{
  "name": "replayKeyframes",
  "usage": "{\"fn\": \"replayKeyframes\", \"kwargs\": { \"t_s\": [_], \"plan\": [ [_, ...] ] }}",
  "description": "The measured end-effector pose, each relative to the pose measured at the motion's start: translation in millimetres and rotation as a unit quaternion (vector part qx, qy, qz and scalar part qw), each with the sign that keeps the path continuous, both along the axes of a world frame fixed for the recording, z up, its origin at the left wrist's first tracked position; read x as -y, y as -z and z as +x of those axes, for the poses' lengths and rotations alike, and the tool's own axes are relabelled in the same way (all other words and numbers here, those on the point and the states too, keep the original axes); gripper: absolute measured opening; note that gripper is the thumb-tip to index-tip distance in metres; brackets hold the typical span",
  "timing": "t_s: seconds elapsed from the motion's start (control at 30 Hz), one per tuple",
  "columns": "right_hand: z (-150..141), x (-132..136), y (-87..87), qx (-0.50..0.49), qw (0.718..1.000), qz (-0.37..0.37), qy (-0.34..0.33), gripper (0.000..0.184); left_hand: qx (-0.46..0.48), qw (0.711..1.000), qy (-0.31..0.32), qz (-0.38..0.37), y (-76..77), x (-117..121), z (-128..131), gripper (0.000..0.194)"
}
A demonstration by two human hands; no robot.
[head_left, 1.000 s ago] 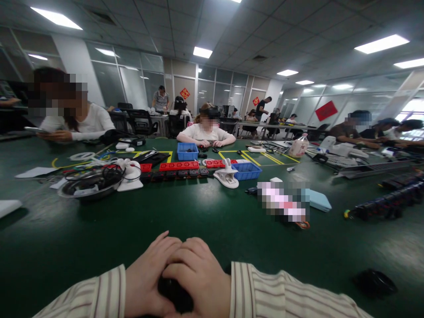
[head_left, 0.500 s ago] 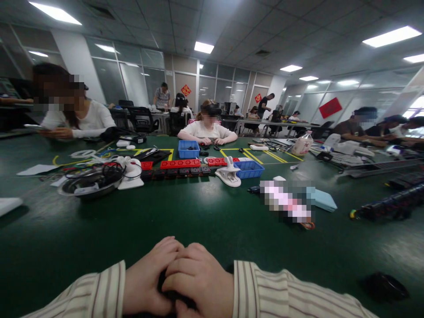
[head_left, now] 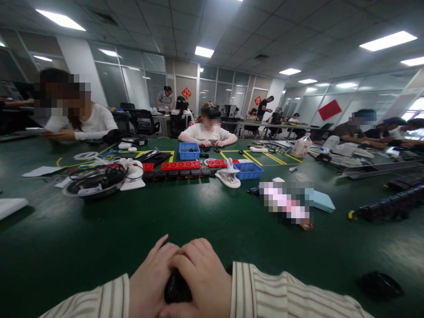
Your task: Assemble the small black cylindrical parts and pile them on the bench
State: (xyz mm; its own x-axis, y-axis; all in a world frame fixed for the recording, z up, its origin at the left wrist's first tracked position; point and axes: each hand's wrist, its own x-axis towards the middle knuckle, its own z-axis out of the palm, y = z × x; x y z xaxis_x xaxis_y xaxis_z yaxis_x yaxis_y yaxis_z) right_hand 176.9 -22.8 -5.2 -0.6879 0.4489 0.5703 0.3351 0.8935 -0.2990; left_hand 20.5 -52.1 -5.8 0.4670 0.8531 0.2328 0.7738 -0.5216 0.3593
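Observation:
At the near edge of the green table, my left hand and my right hand are closed together round a glossy black rounded object. Only part of it shows in the gap between my hands, so its kind is unclear. The fingers of my right hand overlap those of my left, and one left finger sticks up a little. Off to the right, apart from my hands, lies another dark rounded object.
Ahead are red and black socket strips, a white clip, blue bins and a metal bowl of cables. A light blue box and a black wired strip lie rightward. A person sits opposite.
My hands have shifted slightly, and more of the black object shows between them. A left finger has lifted. The whole view has moved a little.

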Motion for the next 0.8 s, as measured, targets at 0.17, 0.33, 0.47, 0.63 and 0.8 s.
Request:
{"fn": "replayKeyframes", "kwargs": {
  "t_s": [0.17,0.33,0.47,0.63,0.8],
  "plan": [
    [3,-9,-0.2,0.055,0.993,0.047,-0.096,0.035,0.008,0.997,0.056,-0.061,-4.4,-8,-5,0.043],
    [1,-20,10.0,0.057,0.971,0.107,-0.207,0.015,0.009,0.993,0.09,-0.073,-7.8,-13,-10,0.051],
    [1,-20,7.7,0.033,0.966,0.141,-0.212,0.013,0.016,0.994,0.094,-0.056,1.0,-13,-17,0.079],
    [1,-11,-1.9,-0.012,0.991,0.072,-0.114,0.047,0.02,0.995,0.088,-0.044,1.8,-13,-15,0.075],
    [-2,-4,2.3,-0.027,0.999,0.042,-0.003,0.054,0.017,0.998,0.046,-0.043,-6.6,-7,-6,0.063]
  ]
}}
